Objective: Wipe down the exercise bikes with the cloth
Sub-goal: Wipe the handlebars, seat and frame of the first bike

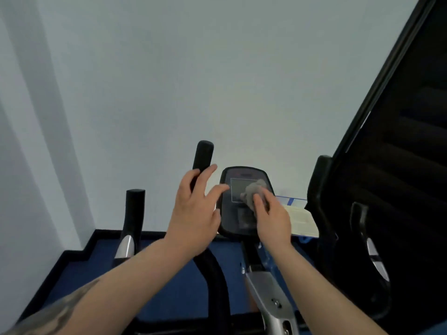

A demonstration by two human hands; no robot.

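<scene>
We wipe the black oval bike console (244, 201) at frame centre; right hand (272, 217) clutches the crumpled grey cloth (254, 192), left hand (196, 209) hovers with slack fingers; next, cover the rest of the console.

A pale wall (217, 81) fills the upper view; a dark baseboard (79, 250) steps along its foot beside blue floor (174, 286); a black slatted panel (399, 141) leans at right; a printed sheet (300, 217) lies just beside it.

Both bare forearms reaching forward and up, left forearm tattooed. Left hand (193, 213) raised with fingers spread and nearly straight, gripping nothing. Right hand (273, 218) curled, fingers pinching a bunched grey cloth (254, 192).
</scene>
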